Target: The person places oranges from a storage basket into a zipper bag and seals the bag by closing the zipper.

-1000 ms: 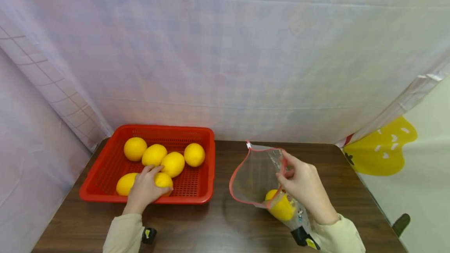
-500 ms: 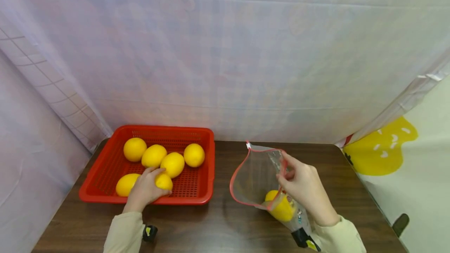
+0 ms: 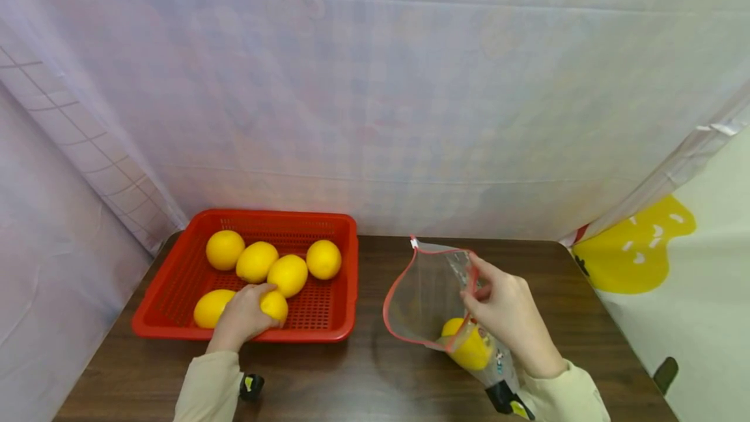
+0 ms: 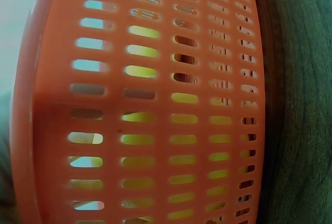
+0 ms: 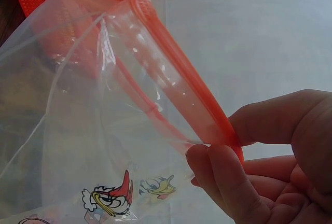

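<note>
My left hand (image 3: 243,318) reaches over the near rim of the red basket (image 3: 351,279) and grips a lemon (image 3: 274,307) in its front part, fingers and thumb curled round it. Just left of the hand lies another lemon (image 3: 211,309), and several more rest behind it. On the right, my right hand (image 3: 506,308) pinches the red-edged mouth of a clear zip bag (image 3: 424,292) between thumb and fingers. The bag's mouth gapes toward the basket, with a lemon (image 3: 471,349) inside. In the right wrist view, cartoon birds are printed on the bag (image 5: 124,130).
The basket stands on a dark wooden table (image 3: 328,383), its slotted wall (image 4: 155,130) filling most of the left wrist view. A pale curtain (image 3: 375,96) hangs behind the table. A white zip slider (image 3: 414,242) sits at the bag's far corner.
My left hand's fingers have drawn closer round the lemon in the basket. The right hand and the bag have stayed in place.
</note>
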The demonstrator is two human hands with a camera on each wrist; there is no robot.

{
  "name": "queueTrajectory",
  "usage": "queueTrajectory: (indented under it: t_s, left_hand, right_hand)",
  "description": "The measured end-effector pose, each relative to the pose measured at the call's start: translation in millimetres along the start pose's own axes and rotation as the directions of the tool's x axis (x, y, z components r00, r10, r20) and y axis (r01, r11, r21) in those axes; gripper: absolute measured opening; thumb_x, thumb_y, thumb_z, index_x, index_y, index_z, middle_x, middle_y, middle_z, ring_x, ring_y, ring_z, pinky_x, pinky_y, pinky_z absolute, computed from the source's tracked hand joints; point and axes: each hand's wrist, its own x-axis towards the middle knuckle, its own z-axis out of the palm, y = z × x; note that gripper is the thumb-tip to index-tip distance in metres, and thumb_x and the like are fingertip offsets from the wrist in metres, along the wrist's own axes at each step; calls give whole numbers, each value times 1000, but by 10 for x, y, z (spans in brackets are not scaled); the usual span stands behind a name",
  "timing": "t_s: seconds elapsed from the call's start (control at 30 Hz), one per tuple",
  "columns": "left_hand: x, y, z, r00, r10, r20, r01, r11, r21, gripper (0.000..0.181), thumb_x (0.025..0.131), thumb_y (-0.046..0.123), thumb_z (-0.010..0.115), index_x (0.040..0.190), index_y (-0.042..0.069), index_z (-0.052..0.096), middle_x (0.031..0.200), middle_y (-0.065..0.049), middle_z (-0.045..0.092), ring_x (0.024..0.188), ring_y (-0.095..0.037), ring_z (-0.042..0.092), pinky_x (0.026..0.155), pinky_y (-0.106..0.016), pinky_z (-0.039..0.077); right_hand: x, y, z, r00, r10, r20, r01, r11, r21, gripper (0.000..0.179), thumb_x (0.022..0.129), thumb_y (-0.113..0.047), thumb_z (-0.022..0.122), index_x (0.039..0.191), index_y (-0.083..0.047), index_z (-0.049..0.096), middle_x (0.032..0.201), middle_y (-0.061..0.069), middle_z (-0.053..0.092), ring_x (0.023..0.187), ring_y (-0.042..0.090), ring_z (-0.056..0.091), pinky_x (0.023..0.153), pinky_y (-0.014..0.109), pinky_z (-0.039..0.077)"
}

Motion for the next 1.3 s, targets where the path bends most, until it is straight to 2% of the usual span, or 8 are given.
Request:
queueTrajectory:
  t_s: [0.33,0.73,1.0,1.3]
  left_hand:
    - [17,20,9,1000,-7,-4,7,1000,22,62,60,14,79,117,3,59,111,-18,58,96,-32,53,88,-52,39]
    - [29,2,43,998,-2,-56,3,1000,7,59,60,13,80,114,2,60,109,-17,59,94,-31,53,88,-52,40]
    - [21,-36,46,997,23,-73,-23,1000,5,59,59,16,80,113,2,60,108,-18,58,94,-32,52,86,-52,40]
    - [-10,-49,28,993,50,-108,-52,998,-17,58,60,18,77,113,3,60,113,-20,55,97,-34,53,84,-52,40]
  right_hand:
    - [-1,-6,-4,1000,5,6,-5,1000,-2,55,70,-2,69,121,8,52,74,8,66,52,7,57,42,19,43]
    - [5,-14,3,1000,11,21,-11,1000,-3,56,70,-2,69,122,8,51,77,10,66,52,6,57,42,19,43]
    - [16,-24,0,1000,10,19,-10,1000,-9,56,70,-1,69,122,8,52,72,8,66,51,6,56,41,19,42]
    - [-1,-30,-16,1000,3,13,-3,1000,-9,56,70,-1,69,122,8,52,77,9,66,52,5,56,42,19,42]
